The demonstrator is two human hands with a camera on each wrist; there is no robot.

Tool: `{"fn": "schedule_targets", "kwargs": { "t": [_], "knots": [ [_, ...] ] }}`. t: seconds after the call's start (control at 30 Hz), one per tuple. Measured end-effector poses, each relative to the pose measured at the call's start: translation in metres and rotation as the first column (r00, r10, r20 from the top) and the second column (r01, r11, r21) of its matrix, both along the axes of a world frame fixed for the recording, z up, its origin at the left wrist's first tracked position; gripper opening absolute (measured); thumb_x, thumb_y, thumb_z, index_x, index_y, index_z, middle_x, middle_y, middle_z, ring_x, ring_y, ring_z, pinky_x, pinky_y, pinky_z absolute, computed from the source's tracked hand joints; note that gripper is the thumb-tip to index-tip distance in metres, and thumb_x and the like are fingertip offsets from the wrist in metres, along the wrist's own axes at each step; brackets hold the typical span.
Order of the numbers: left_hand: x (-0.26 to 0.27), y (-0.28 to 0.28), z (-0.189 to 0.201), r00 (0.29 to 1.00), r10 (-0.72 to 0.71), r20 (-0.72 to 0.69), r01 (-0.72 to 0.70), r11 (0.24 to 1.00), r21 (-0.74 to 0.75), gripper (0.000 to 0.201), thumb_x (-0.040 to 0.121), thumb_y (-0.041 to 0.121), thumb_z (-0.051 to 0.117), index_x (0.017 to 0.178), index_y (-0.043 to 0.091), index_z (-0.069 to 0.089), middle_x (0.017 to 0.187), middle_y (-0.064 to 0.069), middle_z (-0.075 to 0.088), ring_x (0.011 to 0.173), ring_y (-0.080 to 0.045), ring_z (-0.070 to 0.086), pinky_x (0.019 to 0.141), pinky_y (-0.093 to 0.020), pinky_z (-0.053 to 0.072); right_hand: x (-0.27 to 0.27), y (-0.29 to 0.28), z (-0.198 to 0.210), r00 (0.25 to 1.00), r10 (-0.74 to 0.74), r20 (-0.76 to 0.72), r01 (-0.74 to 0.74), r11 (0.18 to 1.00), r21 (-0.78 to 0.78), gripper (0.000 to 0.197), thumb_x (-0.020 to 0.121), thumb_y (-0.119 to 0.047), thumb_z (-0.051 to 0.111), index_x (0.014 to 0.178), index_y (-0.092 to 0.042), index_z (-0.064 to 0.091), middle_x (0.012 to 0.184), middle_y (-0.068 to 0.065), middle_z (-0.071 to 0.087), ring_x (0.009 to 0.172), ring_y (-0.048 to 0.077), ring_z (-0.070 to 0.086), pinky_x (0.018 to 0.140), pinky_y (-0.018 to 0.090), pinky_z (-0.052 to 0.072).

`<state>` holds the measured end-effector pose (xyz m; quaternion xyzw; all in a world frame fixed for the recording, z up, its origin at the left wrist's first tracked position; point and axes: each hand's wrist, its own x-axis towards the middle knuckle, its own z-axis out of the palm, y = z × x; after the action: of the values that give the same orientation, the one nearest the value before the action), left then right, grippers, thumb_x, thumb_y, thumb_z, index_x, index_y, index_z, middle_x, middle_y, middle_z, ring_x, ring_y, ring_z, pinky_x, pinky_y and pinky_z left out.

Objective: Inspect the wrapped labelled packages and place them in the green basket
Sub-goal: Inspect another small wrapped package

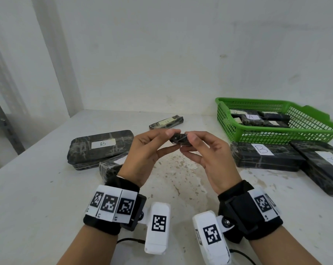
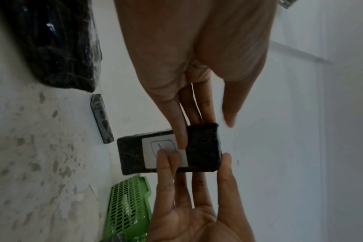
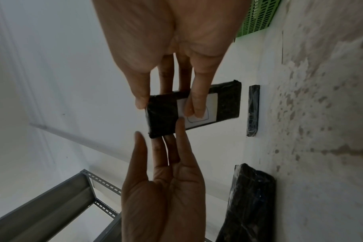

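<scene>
Aloft, small wrapped package [image 1: 179, 140] pinched between both hands, above table [image 1: 47, 188]

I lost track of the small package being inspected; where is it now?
The small package is held above the table's middle between the left hand and right hand, left of the green basket.

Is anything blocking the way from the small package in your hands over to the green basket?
Nothing visible does. Both hands, left hand and right hand, hold the small package above the table; the green basket sits to the right, open-topped, with packages already inside.
</scene>
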<state>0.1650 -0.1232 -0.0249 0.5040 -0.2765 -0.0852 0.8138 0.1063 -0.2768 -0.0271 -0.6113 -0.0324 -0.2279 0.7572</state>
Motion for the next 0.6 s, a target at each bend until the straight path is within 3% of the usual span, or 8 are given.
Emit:
{"fn": "schedule_targets", "kwargs": {
  "t": [0.17,0.27,0.37,0.47,0.6],
  "knots": [
    [-0.0005,0.0003,0.0007,1.000,0.009,-0.002,-0.009,0.999,0.032,0.030,0.081,0.014,0.064,0.105,-0.004,0.069,0.097,-0.013,0.075,0.097,-0.019,0.072,0.082,-0.030,0.059,-0.0003,-0.0003,-0.0007,0.999,0.011,-0.041,-0.011,1.000,-0.002,0.038,0.078,-0.035,0.072,0.099,-0.004,0.071,0.101,0.020,0.072,0.084,0.023,0.069,0.086,0.040,0.058],
    [-0.0005,0.0010,0.0019,1.000,0.023,-0.001,-0.023,1.000,0.021,0.031,0.080,0.014,0.064,0.105,-0.004,0.069,0.096,-0.012,0.076,0.096,-0.019,0.072,0.080,-0.030,0.059,-0.0014,-0.0006,0.0004,0.997,0.050,-0.057,-0.052,0.998,-0.036,0.050,0.079,-0.048,0.074,0.102,-0.004,0.071,0.103,0.015,0.073,0.087,0.020,0.070,0.086,0.037,0.058],
    [-0.0031,0.0002,0.0020,1.000,-0.002,-0.002,0.003,0.999,0.043,0.027,0.086,0.014,0.068,0.106,-0.003,0.070,0.101,-0.014,0.075,0.101,-0.022,0.071,0.086,-0.033,0.059,-0.0026,0.0001,0.0027,0.999,0.000,-0.047,-0.001,1.000,-0.024,0.044,0.069,-0.042,0.074,0.093,-0.006,0.072,0.096,0.016,0.073,0.081,0.021,0.070,0.081,0.036,0.059],
    [-0.0036,-0.0016,-0.0003,1.000,-0.009,0.007,0.008,0.998,0.070,0.022,0.085,0.011,0.071,0.104,-0.002,0.072,0.100,-0.015,0.075,0.101,-0.023,0.072,0.087,-0.034,0.058,-0.0021,0.0001,0.0017,0.998,-0.025,-0.059,0.023,0.999,-0.027,0.035,0.071,-0.037,0.072,0.088,-0.007,0.072,0.089,0.013,0.073,0.078,0.022,0.070,0.077,0.035,0.060],
    [-0.0025,-0.0023,-0.0013,0.999,0.038,0.011,-0.039,0.995,0.089,0.017,0.086,0.003,0.064,0.100,-0.003,0.071,0.092,-0.013,0.075,0.093,-0.021,0.073,0.083,-0.034,0.060,-0.0014,0.0009,-0.0002,0.995,-0.031,-0.093,0.026,0.998,-0.050,0.040,0.071,-0.039,0.072,0.091,-0.004,0.072,0.092,0.014,0.073,0.077,0.023,0.070,0.076,0.034,0.059]
  ]
}}
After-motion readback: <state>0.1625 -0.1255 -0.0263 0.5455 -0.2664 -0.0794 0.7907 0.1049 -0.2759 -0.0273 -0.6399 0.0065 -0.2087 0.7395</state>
